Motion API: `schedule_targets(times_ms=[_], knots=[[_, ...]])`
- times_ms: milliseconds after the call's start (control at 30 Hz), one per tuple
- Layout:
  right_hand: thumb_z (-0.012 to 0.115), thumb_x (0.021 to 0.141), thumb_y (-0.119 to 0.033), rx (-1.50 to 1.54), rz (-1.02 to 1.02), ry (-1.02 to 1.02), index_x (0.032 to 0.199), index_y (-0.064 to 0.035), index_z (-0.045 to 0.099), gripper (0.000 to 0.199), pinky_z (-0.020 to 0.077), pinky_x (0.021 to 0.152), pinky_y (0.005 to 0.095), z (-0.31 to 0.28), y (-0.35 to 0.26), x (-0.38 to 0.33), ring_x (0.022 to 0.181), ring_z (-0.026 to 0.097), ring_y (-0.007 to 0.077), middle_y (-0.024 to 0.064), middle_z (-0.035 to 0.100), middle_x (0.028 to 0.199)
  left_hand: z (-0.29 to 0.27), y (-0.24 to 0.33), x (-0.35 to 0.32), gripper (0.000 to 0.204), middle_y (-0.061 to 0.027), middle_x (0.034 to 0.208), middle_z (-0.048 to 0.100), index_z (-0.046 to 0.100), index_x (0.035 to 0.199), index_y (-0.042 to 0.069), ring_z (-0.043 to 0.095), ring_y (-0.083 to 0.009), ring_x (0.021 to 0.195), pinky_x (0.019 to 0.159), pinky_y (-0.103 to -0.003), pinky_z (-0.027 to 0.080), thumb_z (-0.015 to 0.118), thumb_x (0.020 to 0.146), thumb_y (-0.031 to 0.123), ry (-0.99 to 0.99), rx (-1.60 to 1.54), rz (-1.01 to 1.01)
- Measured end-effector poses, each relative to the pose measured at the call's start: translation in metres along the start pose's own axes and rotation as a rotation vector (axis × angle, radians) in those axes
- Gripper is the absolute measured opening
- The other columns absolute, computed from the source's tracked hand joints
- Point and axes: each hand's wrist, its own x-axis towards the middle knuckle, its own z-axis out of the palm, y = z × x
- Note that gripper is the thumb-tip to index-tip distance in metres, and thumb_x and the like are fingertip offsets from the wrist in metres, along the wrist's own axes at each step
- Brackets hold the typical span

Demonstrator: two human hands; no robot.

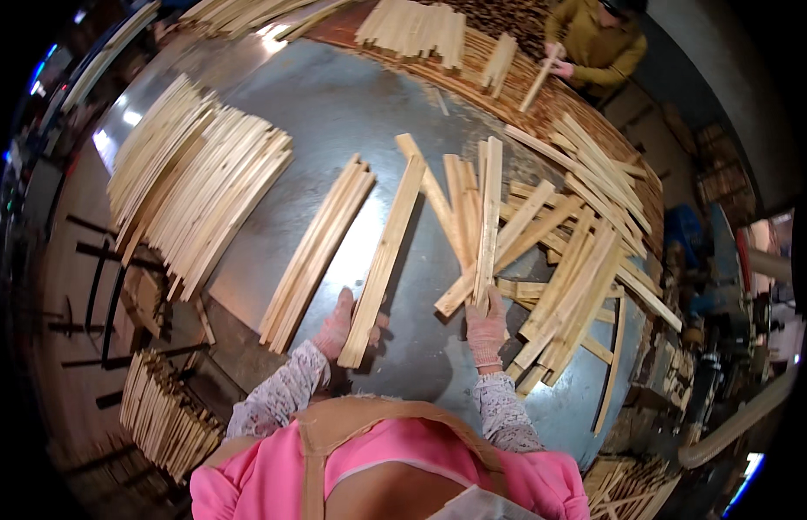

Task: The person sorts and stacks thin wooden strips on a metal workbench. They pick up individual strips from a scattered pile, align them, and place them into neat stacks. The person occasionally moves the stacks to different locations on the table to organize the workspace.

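My left hand (336,329), in a light work glove, is around the near end of a long pale wooden slat (386,251). Its thumb shows on the left of the wood and its fingertips on the right, partly hidden underneath. My right hand (486,334), also gloved, grips the near end of another slat (487,225), which points away from me. Left of my left hand lies a narrow bundle of slats (318,251) side by side. To the right of my right hand is a loose, crossed heap of slats (568,303).
A wide row of slats (204,178) lies at the left of the grey metal table (282,95). More slats (412,33) rest on a brown board at the back. Across the table, a person (598,48) holds a slat. Stacked wood (165,416) stands below the left edge.
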Motion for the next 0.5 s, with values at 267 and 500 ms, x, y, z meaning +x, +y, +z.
schedule_targets(times_ms=[267, 500], knots=[[0.076, 0.092, -0.019, -0.188, -0.024, -0.126, 0.145, 0.0015, 0.059, 0.059, 0.0474, 0.114, 0.0446, 0.076, -0.092, -0.056, 0.132, 0.061, 0.0393, 0.0242, 0.063, 0.142, -0.067, 0.115, -0.021, 0.104, -0.0107, 0.098, 0.074, 0.057, 0.146, 0.002, 0.068, -0.0167, 0.069, 0.065, -0.034, 0.062, 0.029, 0.098, 0.089, 0.017, 0.013, 0.249], [0.075, 0.09, -0.017, -0.245, -0.088, -0.14, 0.145, -0.0009, 0.059, 0.059, 0.0488, 0.111, 0.0449, 0.167, -0.108, -0.101, 0.127, 0.062, 0.0379, 0.0216, 0.064, 0.134, -0.217, 0.237, -0.07, 0.061, -0.0182, 0.116, 0.075, 0.062, 0.143, -0.004, 0.074, -0.0259, 0.092, 0.079, -0.038, 0.06, 0.067, 0.1, 0.039, 0.571, 1.006, 0.313]])
